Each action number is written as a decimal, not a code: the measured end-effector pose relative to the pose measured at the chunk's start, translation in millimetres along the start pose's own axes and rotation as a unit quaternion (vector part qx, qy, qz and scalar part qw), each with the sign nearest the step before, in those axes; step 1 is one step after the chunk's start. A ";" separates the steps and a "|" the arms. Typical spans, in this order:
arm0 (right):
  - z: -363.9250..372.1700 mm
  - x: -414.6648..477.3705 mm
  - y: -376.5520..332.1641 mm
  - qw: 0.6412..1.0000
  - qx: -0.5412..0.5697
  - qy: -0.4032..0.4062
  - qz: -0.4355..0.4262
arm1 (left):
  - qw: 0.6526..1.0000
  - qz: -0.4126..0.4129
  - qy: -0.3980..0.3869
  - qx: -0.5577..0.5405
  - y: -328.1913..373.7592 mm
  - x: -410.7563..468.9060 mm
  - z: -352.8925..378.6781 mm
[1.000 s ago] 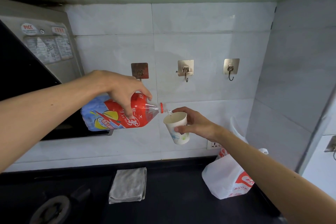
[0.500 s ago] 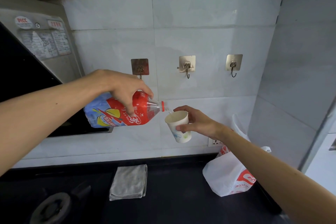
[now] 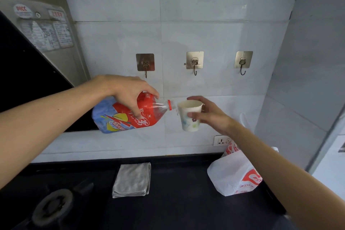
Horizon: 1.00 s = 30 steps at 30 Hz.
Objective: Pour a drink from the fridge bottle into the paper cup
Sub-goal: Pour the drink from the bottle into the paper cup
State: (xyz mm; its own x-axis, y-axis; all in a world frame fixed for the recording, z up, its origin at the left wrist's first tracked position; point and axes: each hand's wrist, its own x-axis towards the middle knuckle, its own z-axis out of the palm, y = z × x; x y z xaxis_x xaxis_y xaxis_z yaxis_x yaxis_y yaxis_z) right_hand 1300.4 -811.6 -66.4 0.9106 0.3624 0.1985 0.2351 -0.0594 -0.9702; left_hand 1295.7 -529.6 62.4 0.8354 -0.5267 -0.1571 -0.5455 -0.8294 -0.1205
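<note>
1. Bottle [image 3: 130, 115]: we hold this large plastic drink bottle in the air above the counter, tipped nearly on its side, with its neck pointing right. Its label is red near the neck and blue with yellow fruit artwork toward the base.
2. Bottle mouth [image 3: 172, 104]: the red neck ring and open mouth sit just beside the left rim of the paper cup. We cannot tell whether liquid is running.
3. Paper cup [image 3: 189, 115]: we hold this white cup, printed with small floral marks, upright in mid-air to the right of the bottle, well above the counter.
4. Left hand [image 3: 128, 91]: it grasps the bottle from above, fingers wrapped over the red part of the label.
5. Right hand [image 3: 209, 113]: it grasps the cup from the right, with the thumb across the near wall and the fingers curled behind the rim.
6. Wall hooks [image 3: 194, 62]: three adhesive hooks sit in a row on the tiled wall behind our hands.
7. Range hood [image 3: 37, 43]: it occupies the upper left, bearing printed stickers.
8. Counter [image 3: 177, 211]: the dark worktop lies below. A folded grey cloth [image 3: 132, 180] rests on it near the wall, and a white plastic bag [image 3: 235, 175] with red print stands at the right, below a wall socket [image 3: 221, 140].
</note>
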 end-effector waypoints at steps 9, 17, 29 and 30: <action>-7.1 6.9 -33.4 0.997 0.039 0.051 -0.035 | 0.919 -0.019 0.189 -0.345 0.7 -10.8 104.0; 5.7 2.7 -18.0 0.998 0.008 0.053 -0.018 | 0.836 -0.040 0.270 -0.477 26.8 -18.0 168.5; 33.7 -18.3 11.7 0.998 -0.028 0.051 0.007 | 0.794 -0.070 0.264 -0.543 42.9 -42.7 209.3; 37.3 -20.4 15.2 0.998 -0.035 0.050 0.007 | 0.794 -0.073 0.261 -0.543 43.2 -46.2 213.4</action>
State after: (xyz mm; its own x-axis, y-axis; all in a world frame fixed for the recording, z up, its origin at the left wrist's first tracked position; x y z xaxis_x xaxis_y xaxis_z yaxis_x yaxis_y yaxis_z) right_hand 1272.7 -785.2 -90.4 0.9426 0.2670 0.2006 0.2417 -0.1308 -0.9615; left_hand 1219.3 -501.3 -144.8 0.9529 -0.1807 0.2436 -0.2981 -0.4099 0.8620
